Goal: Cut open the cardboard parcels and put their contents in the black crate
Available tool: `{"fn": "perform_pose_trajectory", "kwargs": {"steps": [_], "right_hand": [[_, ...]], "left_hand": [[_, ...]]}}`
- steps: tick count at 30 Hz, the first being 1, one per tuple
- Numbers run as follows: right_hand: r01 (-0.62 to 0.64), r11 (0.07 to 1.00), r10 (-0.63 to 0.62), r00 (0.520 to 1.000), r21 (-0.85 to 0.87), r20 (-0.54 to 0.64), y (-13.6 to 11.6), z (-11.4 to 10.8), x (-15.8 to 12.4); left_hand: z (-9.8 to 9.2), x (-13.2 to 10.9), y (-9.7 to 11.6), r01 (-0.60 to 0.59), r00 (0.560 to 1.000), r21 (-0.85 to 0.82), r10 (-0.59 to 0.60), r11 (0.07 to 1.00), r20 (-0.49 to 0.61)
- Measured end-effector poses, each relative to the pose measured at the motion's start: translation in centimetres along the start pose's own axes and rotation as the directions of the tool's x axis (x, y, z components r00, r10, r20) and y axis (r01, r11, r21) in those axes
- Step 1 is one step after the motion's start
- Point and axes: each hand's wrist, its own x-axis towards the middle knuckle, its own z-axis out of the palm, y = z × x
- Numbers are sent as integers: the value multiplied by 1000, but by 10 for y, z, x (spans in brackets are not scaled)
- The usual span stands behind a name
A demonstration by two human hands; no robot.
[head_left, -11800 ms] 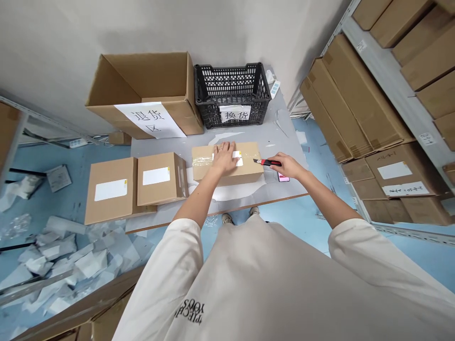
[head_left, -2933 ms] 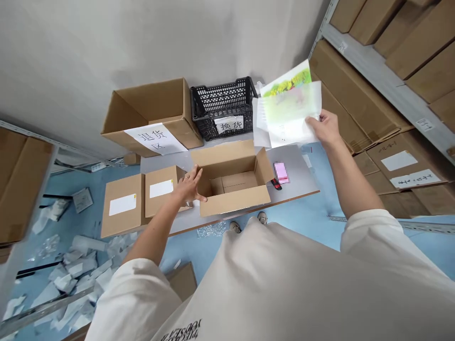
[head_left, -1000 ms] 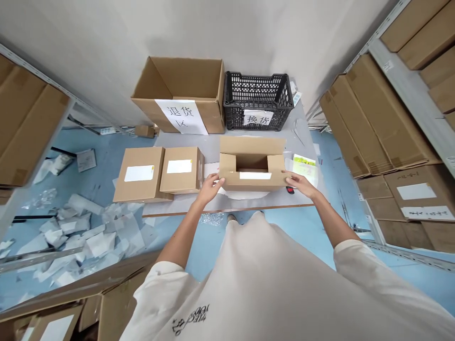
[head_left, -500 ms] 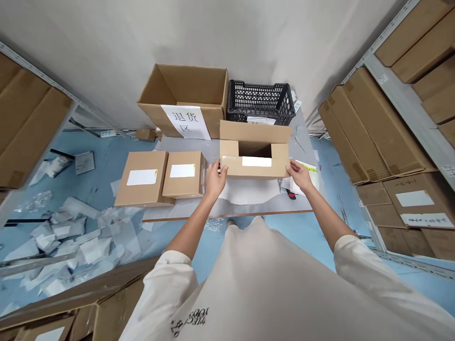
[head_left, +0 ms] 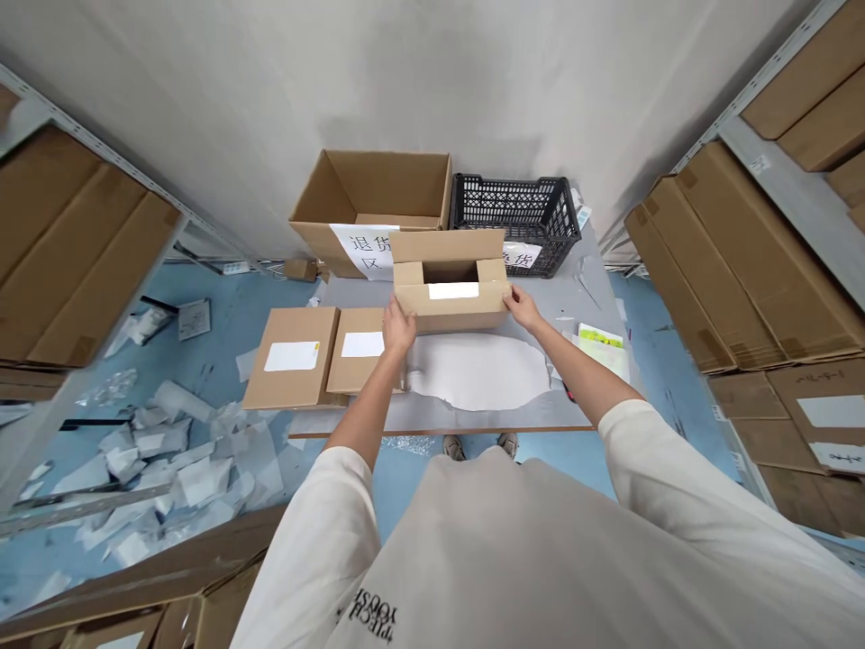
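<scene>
Between my hands is a small cardboard box (head_left: 452,306) with its top flap raised and a white label on the near side. My left hand (head_left: 398,326) grips its left end, thumb in front. At its right end my right hand (head_left: 522,306) holds the near corner. A sheet of white paper (head_left: 479,371) lies flat on the grey table (head_left: 365,422) in front of the box. Two closed cardboard boxes with white labels stand left of my left hand, a larger one (head_left: 292,356) and a smaller one (head_left: 358,347) partly hidden by my forearm.
Behind stand a large open cardboard box (head_left: 311,236) with a paper sign and a black plastic crate (head_left: 568,248). A green-and-white packet (head_left: 601,347) lies at the table's right. Shelves with cardboard boxes (head_left: 743,261) flank both sides. Crumpled packing scraps (head_left: 195,478) litter the floor at left.
Both hands have carried the small box left and back across the table, towards the large open box. More of the white paper and the packet now shows. The view has shifted slightly.
</scene>
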Motion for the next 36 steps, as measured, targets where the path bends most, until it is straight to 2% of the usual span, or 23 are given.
{"fn": "perform_pose_trajectory", "kwargs": {"steps": [1,3,5,9,12,15,18,21,25,28,32,36], "right_hand": [[3,1000,-3,1000,-16,-5,1,4,4],[9,999,-10,1000,-41,-11,4,8,10],[0,998,-1,1000,-55,-15,11,7,15],[-79,994,74,995,-76,-71,29,-6,18],[-104,992,95,989,-68,-113,45,-27,10],[-120,991,108,982,-67,-157,63,-57,-8],[-179,982,159,961,-67,-227,84,-97,-38],[-298,952,264,915,-68,-305,108,-141,-76],[-489,869,422,812,-74,-403,146,-195,-129],[-597,799,507,734,-73,-452,177,-227,-160],[-689,720,579,662,-82,-476,211,-255,-186],[-769,629,643,596,-114,-481,235,-263,-195]], "left_hand": [[2,-2,3,87,995,21,-86,996,-42],[5,-8,14,128,987,94,-118,987,-109],[7,-17,28,68,991,168,-48,983,-123],[12,-29,50,-78,995,233,90,969,-42],[23,-34,63,-157,987,224,157,962,16],[44,-39,80,-235,972,184,225,954,72],[76,-48,104,-306,945,130,285,943,161],[117,-59,131,-345,911,73,315,936,267],[178,-77,164,-343,852,-23,321,939,414],[224,-90,184,-281,804,-91,286,955,521],[276,-104,203,-204,736,-142,247,969,630],[317,-114,217,-162,689,-139,213,977,693]]}}
